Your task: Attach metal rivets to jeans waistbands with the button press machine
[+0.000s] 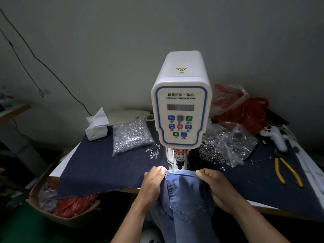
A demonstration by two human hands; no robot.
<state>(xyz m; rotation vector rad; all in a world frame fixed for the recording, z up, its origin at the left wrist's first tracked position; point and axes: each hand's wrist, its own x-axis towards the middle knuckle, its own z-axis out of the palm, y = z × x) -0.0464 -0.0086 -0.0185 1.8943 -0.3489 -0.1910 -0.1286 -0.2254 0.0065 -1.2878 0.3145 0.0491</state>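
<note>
Gripping the waistband [180, 172] of a pair of blue jeans [185, 199], both hands hold the denim stretched just below the press head [179, 164] of the white servo button machine [181, 109]; the left hand [153, 184] pinches the band's left end, fingers curled over the edge, and the right hand [214, 185] clamps the right end with its fingers folded under the cloth, so their tips are hidden; the lit waistband sits at the front edge of the worktop [263, 205], and whether it touches the lower die cannot be told, since cloth covers that spot; the jeans' legs run down out of view at the bottom edge; the machine's display digits are too dim to read; a clear bag of metal rivets [129, 135] lies left of the machine on a dark cloth [98, 165], a second bag of small metal rings [226, 146] to the right, partly behind the housing; yellow-handled pliers [287, 171] rest further right; red plastic bags [245, 111] at the back are blurred.
</note>
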